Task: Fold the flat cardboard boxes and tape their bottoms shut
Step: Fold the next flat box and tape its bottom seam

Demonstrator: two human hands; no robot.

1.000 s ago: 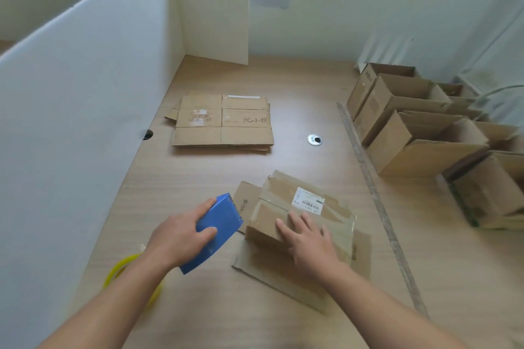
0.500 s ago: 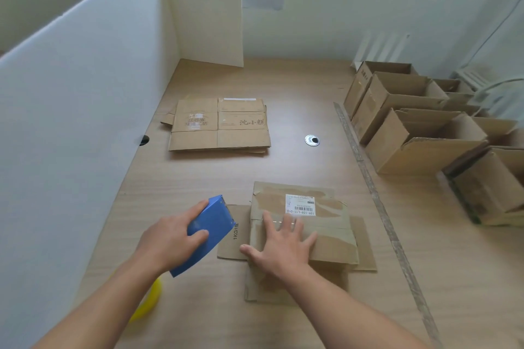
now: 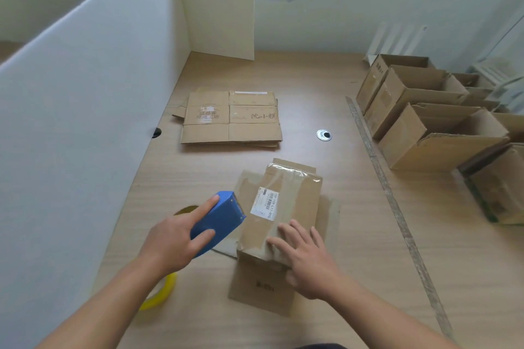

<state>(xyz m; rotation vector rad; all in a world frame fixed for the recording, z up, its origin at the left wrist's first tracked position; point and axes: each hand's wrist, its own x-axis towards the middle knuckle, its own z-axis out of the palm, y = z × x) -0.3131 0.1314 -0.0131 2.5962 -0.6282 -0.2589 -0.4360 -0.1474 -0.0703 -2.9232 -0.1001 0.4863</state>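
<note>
A small cardboard box (image 3: 286, 201) stands bottom-up on the wooden table (image 3: 354, 249), its flaps spread flat around it and a white label on its taped top. My right hand (image 3: 306, 258) presses flat on the box's near end. My left hand (image 3: 173, 244) grips a blue tape dispenser (image 3: 218, 224), whose front edge sits just left of the box. A stack of flat cardboard boxes (image 3: 231, 119) lies farther back on the table.
Several folded open boxes (image 3: 431, 133) lie along the right side beyond a worn strip (image 3: 391, 195). A yellow tape roll (image 3: 163, 292) sits under my left forearm. White partition panels (image 3: 85, 122) wall the left side. A round metal grommet (image 3: 323, 135) is mid-table.
The box has been turned clockwise under my right hand, its label now running lengthwise away from me. My left hand brought the dispenser closer to the box's left side.
</note>
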